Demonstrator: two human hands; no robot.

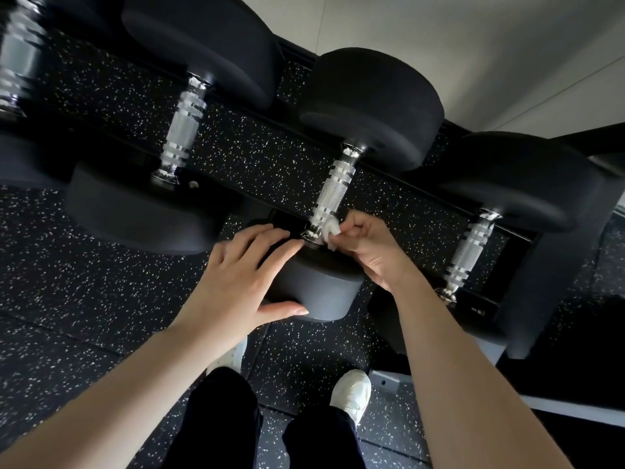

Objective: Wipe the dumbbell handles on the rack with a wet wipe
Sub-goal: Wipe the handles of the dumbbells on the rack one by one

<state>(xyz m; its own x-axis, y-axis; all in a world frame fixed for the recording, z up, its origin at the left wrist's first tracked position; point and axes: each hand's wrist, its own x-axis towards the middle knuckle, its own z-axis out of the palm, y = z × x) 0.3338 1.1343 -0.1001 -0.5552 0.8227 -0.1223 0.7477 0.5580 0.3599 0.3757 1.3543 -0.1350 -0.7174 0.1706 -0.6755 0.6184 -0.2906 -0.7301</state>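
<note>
Black rack (pixel 521 231) carries four dumbbells (pixel 338 184), perhaps more beyond the frame.

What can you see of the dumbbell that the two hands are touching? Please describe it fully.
The dumbbell lies on the rack, third from the left. It has two round matte black heads, rubber by the look, joined by a shiny knurled metal handle with smooth rings. The left hand rests with straight fingers on the near head. The right hand pinches a white wipe against the handle's near end.
</note>
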